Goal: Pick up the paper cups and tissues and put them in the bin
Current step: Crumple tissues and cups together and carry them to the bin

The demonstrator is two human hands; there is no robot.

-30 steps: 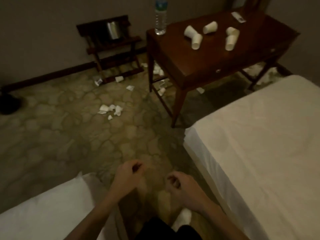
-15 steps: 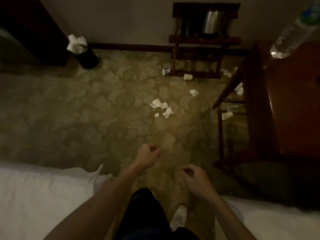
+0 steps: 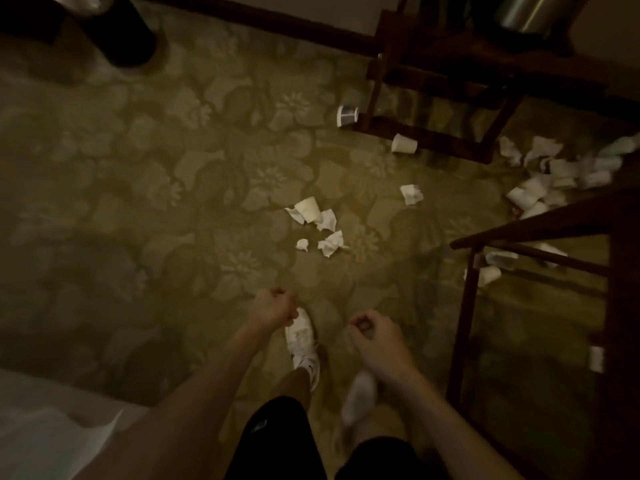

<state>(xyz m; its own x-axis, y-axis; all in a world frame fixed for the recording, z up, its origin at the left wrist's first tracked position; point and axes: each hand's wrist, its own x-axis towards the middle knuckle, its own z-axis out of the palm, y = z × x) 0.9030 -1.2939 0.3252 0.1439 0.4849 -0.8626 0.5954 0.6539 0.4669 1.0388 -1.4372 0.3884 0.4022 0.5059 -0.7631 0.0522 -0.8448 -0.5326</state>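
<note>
A crushed paper cup (image 3: 309,208) lies on the patterned carpet with crumpled tissues (image 3: 331,243) around it, a little ahead of my feet. Another tissue (image 3: 411,194) sits to the right. Two cups (image 3: 403,144) (image 3: 347,116) rest by the wooden rack's foot. A heap of cups and tissues (image 3: 550,178) fills the floor at right, under the table. The dark bin (image 3: 129,36) stands at the top left, cut off by the frame edge. My left hand (image 3: 273,306) and my right hand (image 3: 372,332) hang curled into loose fists with nothing in them, short of the litter.
A dark wooden luggage rack (image 3: 446,81) stands at the top right with a metal pot (image 3: 530,12) on it. A dark wooden table leg and rail (image 3: 464,306) run along the right. White bedding (image 3: 45,434) fills the bottom left corner.
The view has tilted down and moved forward across the carpet toward the tissues. The tabletop cups and the bottle have left the view. Both hands stayed curled and empty.
</note>
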